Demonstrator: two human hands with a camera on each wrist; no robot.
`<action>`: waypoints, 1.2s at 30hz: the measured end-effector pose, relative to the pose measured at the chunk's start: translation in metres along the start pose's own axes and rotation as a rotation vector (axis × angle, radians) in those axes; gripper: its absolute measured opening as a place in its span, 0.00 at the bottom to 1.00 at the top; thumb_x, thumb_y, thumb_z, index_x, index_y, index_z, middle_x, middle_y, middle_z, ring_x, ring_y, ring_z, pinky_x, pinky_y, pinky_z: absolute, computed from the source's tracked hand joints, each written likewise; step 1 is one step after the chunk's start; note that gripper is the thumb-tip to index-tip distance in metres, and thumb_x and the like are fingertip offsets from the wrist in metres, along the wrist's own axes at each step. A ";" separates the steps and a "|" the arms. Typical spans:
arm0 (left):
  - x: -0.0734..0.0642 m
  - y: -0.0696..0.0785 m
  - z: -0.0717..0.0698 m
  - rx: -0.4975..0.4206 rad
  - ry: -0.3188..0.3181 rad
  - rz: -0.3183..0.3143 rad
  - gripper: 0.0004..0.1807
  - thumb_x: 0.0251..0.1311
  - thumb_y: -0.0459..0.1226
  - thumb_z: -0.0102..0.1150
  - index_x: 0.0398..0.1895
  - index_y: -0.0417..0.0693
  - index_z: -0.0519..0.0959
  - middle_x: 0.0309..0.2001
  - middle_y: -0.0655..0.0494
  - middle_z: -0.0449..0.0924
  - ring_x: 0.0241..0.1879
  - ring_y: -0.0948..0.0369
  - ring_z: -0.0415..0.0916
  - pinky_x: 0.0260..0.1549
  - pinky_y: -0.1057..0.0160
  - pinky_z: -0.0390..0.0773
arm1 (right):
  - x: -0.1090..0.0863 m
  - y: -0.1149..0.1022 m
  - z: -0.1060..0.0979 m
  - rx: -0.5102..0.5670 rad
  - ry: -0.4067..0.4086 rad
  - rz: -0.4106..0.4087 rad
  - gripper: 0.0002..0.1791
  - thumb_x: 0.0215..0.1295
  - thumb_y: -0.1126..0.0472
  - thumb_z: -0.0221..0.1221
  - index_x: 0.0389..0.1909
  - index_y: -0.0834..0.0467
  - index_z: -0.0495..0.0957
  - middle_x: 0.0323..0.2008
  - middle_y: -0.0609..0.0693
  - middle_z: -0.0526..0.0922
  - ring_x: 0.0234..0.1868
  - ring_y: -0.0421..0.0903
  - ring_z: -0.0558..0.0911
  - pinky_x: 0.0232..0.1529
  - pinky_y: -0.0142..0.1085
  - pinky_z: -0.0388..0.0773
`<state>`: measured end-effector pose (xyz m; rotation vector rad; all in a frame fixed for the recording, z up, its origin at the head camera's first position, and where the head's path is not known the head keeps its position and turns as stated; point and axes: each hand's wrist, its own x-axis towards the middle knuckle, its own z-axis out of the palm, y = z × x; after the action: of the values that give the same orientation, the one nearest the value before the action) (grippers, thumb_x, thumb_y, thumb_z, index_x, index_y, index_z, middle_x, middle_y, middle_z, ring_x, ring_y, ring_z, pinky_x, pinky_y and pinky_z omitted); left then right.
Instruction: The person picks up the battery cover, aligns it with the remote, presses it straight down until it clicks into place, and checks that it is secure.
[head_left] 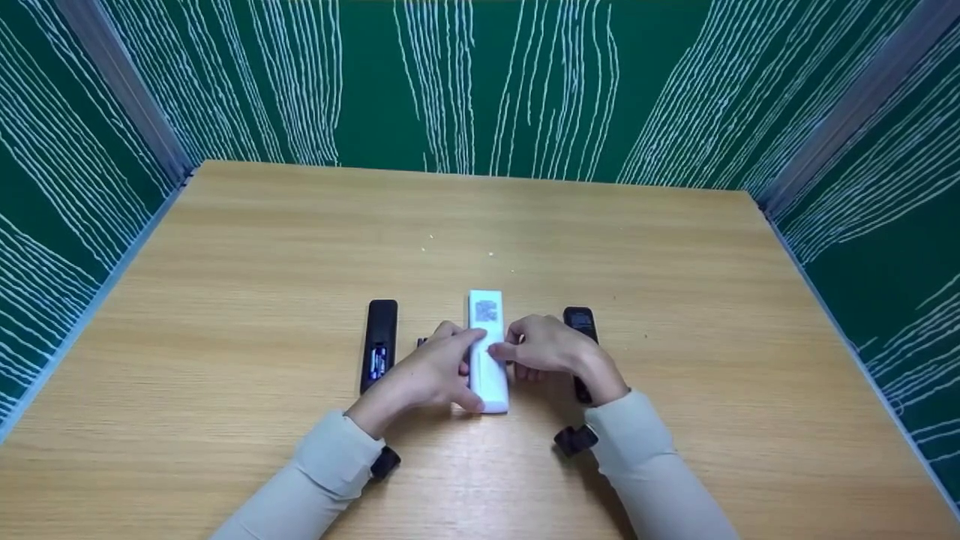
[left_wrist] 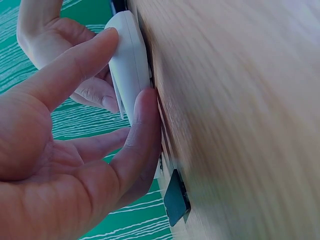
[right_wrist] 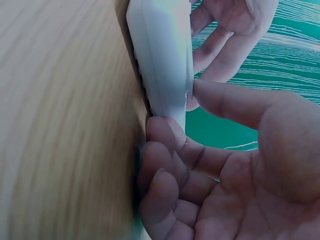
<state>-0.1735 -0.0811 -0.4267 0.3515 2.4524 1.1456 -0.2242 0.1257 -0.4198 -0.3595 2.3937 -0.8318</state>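
A white remote control (head_left: pixel 489 382) lies back side up in the middle of the table, a printed code near its far end. My left hand (head_left: pixel 431 371) grips it from the left, thumb at the near end and fingers along the far edge. From the right, my right hand (head_left: pixel 547 345) pinches it, its thumb on the back and curled fingers at the side. In the right wrist view a thin battery cover (right_wrist: pixel 189 60) stands slightly raised along the white remote's back. The left wrist view shows the cover's edge apart from the body too.
A black remote control (head_left: pixel 381 322) with batteries (head_left: pixel 378 362) in its uncovered compartment lies left. Another black remote control (head_left: pixel 580 321) lies right, partly behind my right wrist. A small dark flat piece (left_wrist: pixel 176 200) is beside my left hand. White crumbs (head_left: pixel 491 254) dot the table (head_left: pixel 675 450).
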 end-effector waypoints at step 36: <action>0.000 0.001 0.000 0.006 0.003 0.013 0.60 0.43 0.28 0.85 0.82 0.40 0.61 0.65 0.43 0.66 0.52 0.56 0.76 0.56 0.58 0.80 | 0.000 -0.001 0.001 -0.028 0.009 -0.006 0.16 0.75 0.47 0.63 0.35 0.56 0.82 0.26 0.51 0.87 0.25 0.45 0.84 0.28 0.35 0.80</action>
<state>-0.1730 -0.0803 -0.4262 0.3681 2.4605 1.1447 -0.2236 0.1245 -0.4203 -0.3743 2.4160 -0.8052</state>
